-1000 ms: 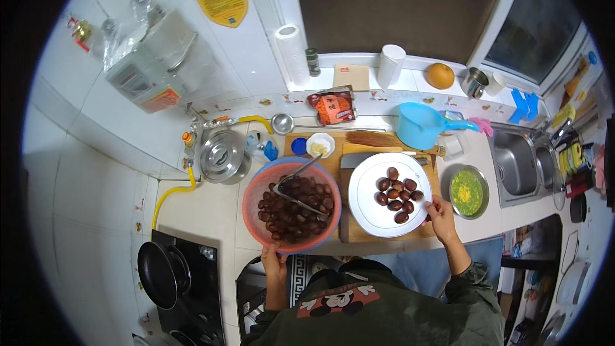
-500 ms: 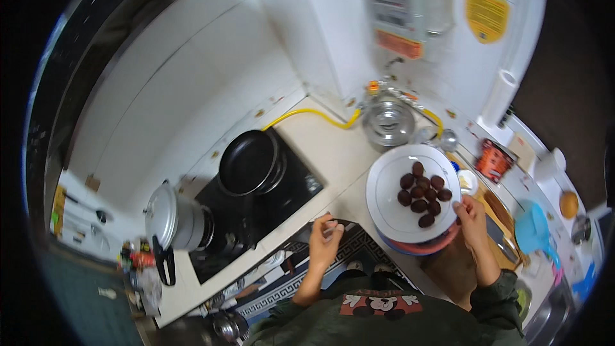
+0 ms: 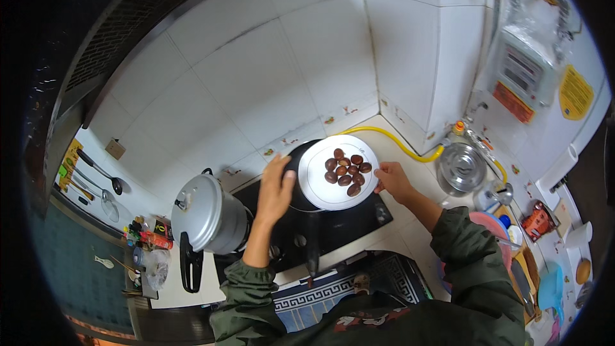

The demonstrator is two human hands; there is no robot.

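Moved: round white plate (image 3: 338,173) of glossy brown chestnuts (image 3: 346,169) now sits above the black pan (image 3: 296,173).
Right hand (image 3: 392,179): fingers closed on the plate's rim.
Left hand (image 3: 275,187): open, flat against the plate's other edge.

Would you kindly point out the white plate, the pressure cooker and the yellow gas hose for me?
white plate (image 3: 320,193): head view, bare lower-left part of the plate.
pressure cooker (image 3: 198,211): head view, middle of its lid.
yellow gas hose (image 3: 400,145): head view, mid-length along the counter.

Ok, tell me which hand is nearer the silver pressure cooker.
Left. The left hand is by the white plate's left rim, just right of the silver pressure cooker; the right hand holds the plate's far, right edge.
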